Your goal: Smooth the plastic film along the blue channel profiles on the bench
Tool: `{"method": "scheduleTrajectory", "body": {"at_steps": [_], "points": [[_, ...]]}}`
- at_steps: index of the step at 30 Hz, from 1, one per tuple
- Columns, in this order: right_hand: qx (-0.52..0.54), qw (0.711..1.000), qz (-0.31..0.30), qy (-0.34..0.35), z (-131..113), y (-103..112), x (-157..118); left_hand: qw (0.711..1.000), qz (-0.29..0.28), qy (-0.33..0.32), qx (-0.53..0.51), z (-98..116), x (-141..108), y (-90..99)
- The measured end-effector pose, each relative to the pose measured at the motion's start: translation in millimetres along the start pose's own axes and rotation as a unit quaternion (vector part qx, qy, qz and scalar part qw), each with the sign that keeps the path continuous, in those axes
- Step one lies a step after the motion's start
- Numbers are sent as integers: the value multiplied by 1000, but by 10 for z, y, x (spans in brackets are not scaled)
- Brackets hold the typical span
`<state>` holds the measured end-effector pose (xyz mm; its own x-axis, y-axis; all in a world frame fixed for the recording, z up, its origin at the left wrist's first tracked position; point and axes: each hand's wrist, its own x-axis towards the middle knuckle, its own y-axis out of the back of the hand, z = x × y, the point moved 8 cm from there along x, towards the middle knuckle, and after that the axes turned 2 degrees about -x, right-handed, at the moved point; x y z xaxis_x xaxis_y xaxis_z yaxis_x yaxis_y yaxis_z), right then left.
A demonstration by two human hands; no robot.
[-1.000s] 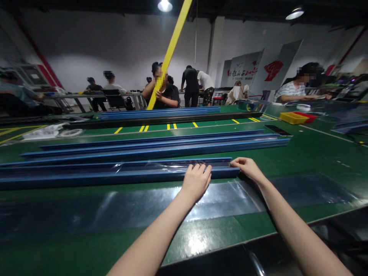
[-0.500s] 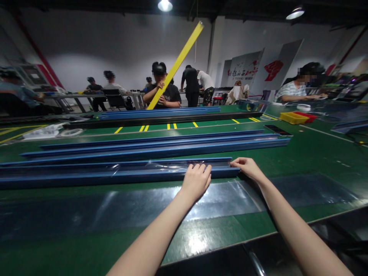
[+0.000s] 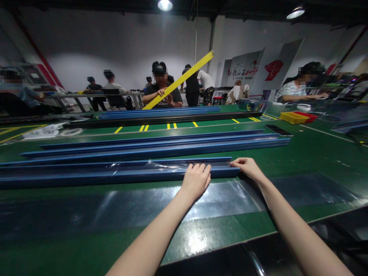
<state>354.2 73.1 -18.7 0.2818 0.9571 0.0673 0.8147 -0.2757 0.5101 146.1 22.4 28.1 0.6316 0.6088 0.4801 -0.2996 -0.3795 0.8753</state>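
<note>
A long blue channel strip (image 3: 161,177) lies across the table in front of me, with clear plastic film (image 3: 161,165) inside its groove. My left hand (image 3: 198,177) rests over the near wall of this strip, fingers bent over the edge into the groove. At the strip's right end, my right hand (image 3: 246,166) has thumb and fingertips pinched together against the end; what sits between them is too small to make out. A wide clear plastic sheet (image 3: 138,207) lies flat on the table beneath my forearms.
More blue strips (image 3: 143,147) lie just beyond. A black phone (image 3: 277,130) and a yellow tray (image 3: 292,118) are at the right. Across the green table (image 3: 316,161), another person (image 3: 161,90) holds a long yellow strip (image 3: 184,78). White crumpled material (image 3: 43,130) is at the left.
My hands have stayed in place on the blue channel strip. The person opposite has lowered the yellow strip's upper end toward the right.
</note>
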Motion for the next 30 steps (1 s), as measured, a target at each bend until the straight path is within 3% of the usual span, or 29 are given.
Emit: {"method": "scheduleTrajectory", "body": {"at_steps": [30], "points": [[-16,1000,-8,6,36,-7,23,1000,-9,15,-9,-30,14,-12]]}}
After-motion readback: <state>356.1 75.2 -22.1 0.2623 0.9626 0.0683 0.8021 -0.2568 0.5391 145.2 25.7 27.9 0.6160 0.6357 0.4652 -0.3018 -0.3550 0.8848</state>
